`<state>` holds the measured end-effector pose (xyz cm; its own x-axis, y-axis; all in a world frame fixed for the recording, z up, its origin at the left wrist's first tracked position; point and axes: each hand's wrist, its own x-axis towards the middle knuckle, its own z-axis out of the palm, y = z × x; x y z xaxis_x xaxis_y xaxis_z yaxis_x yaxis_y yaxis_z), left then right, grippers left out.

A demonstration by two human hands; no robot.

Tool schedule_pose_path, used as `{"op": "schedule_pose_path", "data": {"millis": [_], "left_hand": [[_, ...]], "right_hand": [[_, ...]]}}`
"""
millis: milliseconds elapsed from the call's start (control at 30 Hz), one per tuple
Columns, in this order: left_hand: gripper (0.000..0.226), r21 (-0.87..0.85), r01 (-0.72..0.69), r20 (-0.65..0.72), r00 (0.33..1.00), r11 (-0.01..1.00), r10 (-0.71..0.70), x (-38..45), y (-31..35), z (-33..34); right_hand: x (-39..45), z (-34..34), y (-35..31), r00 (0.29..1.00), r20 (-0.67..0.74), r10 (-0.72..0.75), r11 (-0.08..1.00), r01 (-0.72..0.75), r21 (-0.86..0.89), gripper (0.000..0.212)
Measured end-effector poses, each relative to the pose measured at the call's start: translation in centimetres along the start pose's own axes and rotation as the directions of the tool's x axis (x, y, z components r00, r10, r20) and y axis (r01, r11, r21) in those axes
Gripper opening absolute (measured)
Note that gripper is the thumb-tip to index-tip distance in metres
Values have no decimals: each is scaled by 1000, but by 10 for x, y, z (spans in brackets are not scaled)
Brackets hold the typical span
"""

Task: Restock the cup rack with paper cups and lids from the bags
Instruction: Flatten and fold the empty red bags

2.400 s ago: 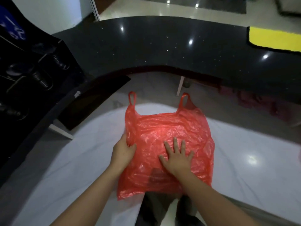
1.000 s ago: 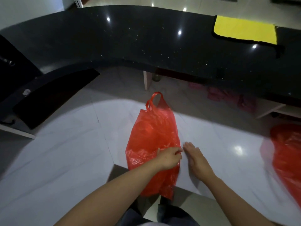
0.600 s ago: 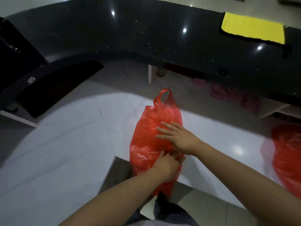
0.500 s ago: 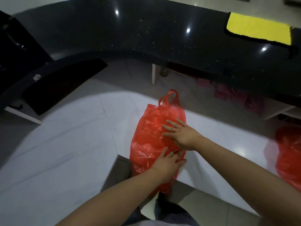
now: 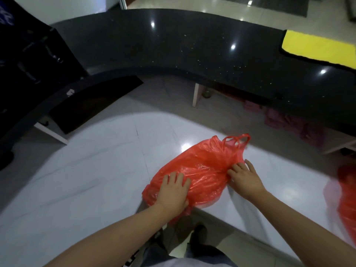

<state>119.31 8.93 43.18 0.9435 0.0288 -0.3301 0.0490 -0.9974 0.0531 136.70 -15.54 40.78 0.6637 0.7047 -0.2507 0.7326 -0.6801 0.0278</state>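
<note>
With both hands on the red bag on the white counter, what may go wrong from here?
1. The red bag lies partly over the front edge of the white counter; it may slide off when a hand lets go.
2. The right hand bunches thin plastic near the handles; a hard pull may tear it.
3. The left hand presses flat on the bag; anything inside, which I cannot see, may get crushed.
</note>
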Motion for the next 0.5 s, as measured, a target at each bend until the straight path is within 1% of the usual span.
{"op": "schedule_pose_path", "data": {"millis": [67, 133, 233, 300, 367, 433, 500], "left_hand": [[74, -2, -30, 4, 1000, 1000, 30, -5, 11, 1], [78, 46, -82, 29, 996, 996, 81, -10, 22, 5], [71, 100, -118, 61, 992, 988, 112, -15, 32, 19], [73, 150, -128, 89, 989, 980, 116, -12, 31, 19], [72, 202, -153, 97, 986, 967, 136, -5, 29, 9], [63, 198, -154, 64, 987, 968, 144, 7, 24, -5], [50, 184, -142, 8, 990, 973, 143, 21, 15, -21]], "right_hand": [[-3, -4, 0, 999, 12, 31, 1000, -31, -8, 21], [-6, -6, 3, 998, -12, 63, 998, -63, -21, 23], [-7, -9, 16, 993, -33, 112, 993, -113, -34, 22], [-7, -12, 23, 988, -110, 111, 991, -118, -57, 17], [-6, -19, 30, 970, -233, 73, 992, -94, -80, 11], [-4, -28, 36, 942, -330, 58, 990, -98, -105, 7], [-3, -35, 43, 919, -387, 78, 985, -132, -114, 12]]}}
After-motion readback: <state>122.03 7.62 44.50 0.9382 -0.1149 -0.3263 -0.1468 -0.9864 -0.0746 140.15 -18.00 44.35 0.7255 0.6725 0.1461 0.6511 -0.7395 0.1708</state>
